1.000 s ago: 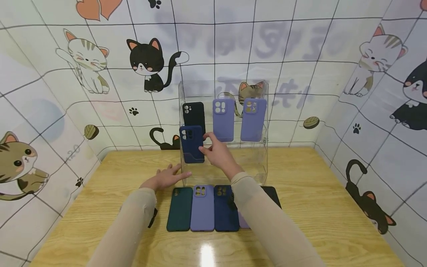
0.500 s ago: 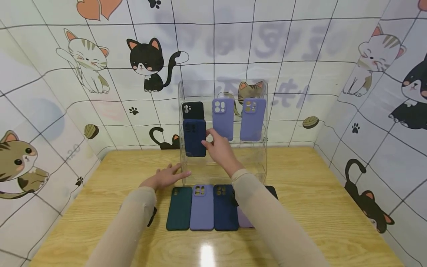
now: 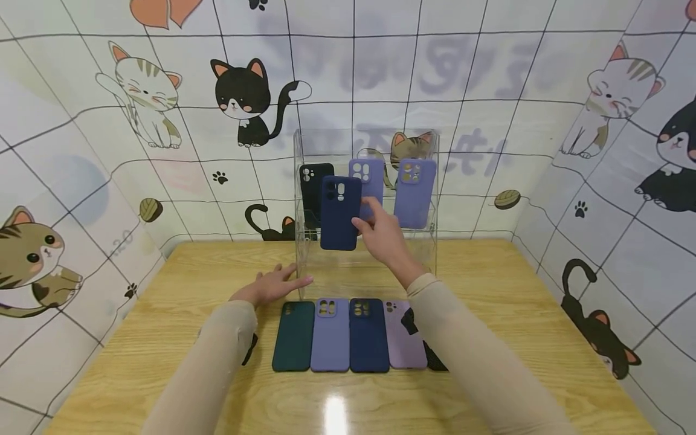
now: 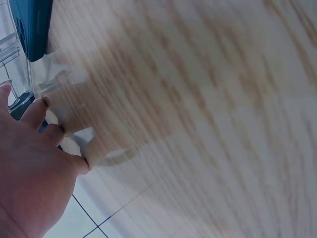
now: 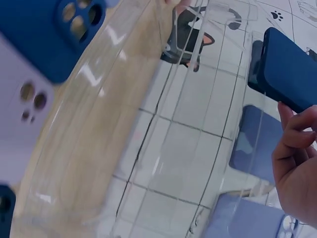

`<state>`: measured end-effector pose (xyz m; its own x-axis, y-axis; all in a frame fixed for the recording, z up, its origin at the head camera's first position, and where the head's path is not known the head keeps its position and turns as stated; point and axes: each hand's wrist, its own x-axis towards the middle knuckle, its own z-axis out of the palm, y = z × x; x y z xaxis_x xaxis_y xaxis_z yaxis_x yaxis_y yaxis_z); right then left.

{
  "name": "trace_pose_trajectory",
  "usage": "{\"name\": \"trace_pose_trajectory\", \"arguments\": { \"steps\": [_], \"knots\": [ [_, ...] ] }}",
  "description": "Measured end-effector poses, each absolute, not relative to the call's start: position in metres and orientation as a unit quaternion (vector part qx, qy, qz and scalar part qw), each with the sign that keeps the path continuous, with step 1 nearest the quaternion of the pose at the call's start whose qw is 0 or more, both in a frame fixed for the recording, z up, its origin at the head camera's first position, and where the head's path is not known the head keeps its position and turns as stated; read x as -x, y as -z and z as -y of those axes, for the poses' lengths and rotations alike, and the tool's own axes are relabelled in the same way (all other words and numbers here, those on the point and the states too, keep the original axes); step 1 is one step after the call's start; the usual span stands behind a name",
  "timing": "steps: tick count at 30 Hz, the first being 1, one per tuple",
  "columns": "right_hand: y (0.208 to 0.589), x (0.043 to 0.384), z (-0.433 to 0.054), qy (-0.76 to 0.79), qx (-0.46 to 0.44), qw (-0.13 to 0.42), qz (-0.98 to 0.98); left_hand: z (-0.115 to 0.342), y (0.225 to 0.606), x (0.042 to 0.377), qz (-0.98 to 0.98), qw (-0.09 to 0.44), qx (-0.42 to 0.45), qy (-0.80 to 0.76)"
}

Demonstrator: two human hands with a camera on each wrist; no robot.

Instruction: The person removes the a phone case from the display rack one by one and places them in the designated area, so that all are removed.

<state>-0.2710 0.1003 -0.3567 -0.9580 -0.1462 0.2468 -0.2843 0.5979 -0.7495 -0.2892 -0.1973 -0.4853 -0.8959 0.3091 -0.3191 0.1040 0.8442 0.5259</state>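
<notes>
My right hand point(image 3: 382, 234) pinches a dark blue phone case point(image 3: 340, 212) by its right edge, upright in front of a clear acrylic stand point(image 3: 370, 275). In the right wrist view the same case shows at the upper right, above the curled fingers. On the stand's upper tier lean a black phone case point(image 3: 310, 187), partly covered by the held one, and two lavender phone cases, one in the middle point(image 3: 375, 181) and one at the right point(image 3: 414, 196). My left hand point(image 3: 272, 286) rests with spread fingers at the stand's lower left side, fingertips against the clear plastic point(image 4: 74, 134).
Before the stand lies a row of phone cases on the wooden table point(image 3: 206, 362): green point(image 3: 293, 338), lavender point(image 3: 330, 344), dark blue point(image 3: 370, 344), light purple point(image 3: 402, 344) and a black one partly under the right forearm. A cat-patterned tiled wall point(image 3: 462, 78) rises behind.
The dark blue case has come up off the stand's lower left and moved right and up with my right hand, now overlapping the black and middle lavender cases. The left hand stays put.
</notes>
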Motion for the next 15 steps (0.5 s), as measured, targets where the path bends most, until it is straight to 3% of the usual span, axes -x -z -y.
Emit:
{"name": "trace_pose_trajectory", "arguments": {
  "steps": [10, 15],
  "knots": [
    [0.361, 0.250, -0.147, -0.418, -0.137, 0.047, 0.897, 0.207, 0.510, 0.313, -0.940, 0.207, -0.099, -0.252],
    [0.363, 0.235, -0.174, -0.393, -0.126, 0.010, 0.911, 0.201, 0.497, 0.301, -0.937, 0.206, -0.110, -0.261]
  ]
}}
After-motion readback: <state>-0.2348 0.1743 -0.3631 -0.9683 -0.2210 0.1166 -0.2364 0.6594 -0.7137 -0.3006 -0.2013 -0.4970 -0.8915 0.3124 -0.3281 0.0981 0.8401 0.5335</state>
